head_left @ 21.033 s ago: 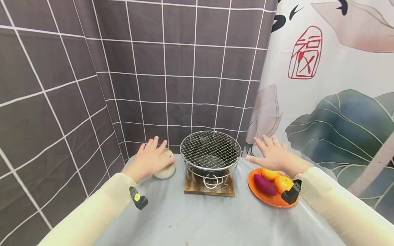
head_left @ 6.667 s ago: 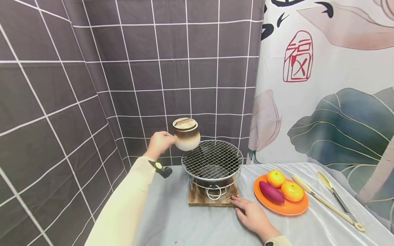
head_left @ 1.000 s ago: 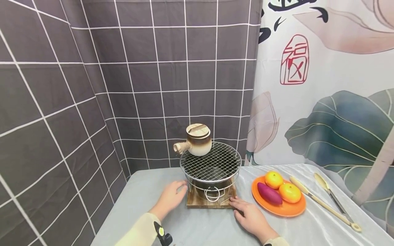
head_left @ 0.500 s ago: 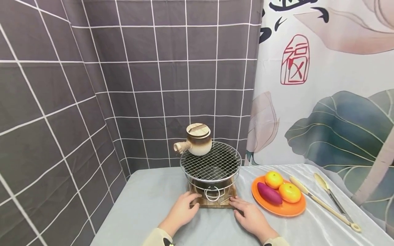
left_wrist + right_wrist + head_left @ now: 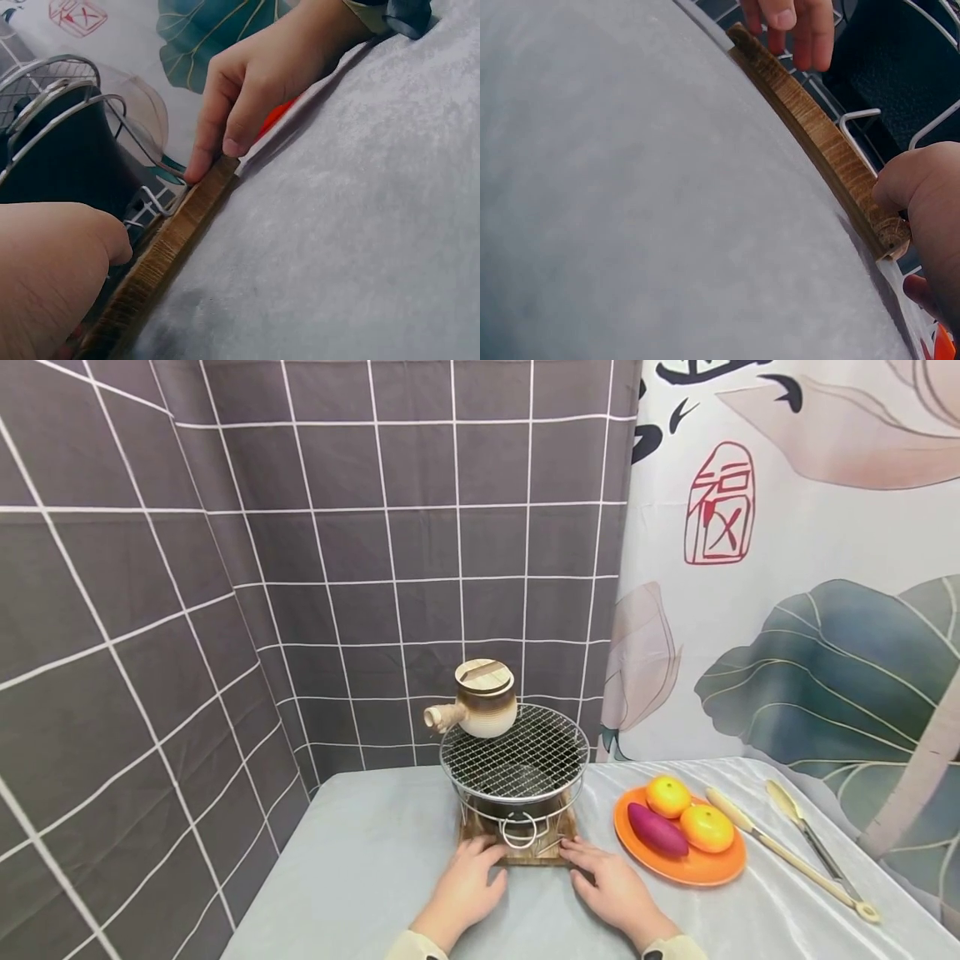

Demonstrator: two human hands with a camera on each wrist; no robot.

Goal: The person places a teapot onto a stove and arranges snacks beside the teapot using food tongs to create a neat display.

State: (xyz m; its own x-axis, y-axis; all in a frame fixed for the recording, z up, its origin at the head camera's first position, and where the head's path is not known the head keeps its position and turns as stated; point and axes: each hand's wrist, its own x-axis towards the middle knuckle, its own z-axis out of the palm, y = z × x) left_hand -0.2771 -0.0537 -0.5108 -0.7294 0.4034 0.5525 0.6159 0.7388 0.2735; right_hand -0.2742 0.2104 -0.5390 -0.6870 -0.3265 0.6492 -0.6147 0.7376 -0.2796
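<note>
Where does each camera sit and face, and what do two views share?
Head: worn on the head, facing forward and down at the grill, pot and plate; left hand and right hand show.
Left wrist: on that wrist, looking along the wooden board toward the right hand; left hand at lower left.
Right wrist: on that wrist, looking across the board's edge; right hand at right, left hand at top.
Both wrist views share board and hands.

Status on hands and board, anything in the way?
Left hand, right hand at wooden board, front corners. Grill on board, pot on grill. Plate right, likely not blocking.
</note>
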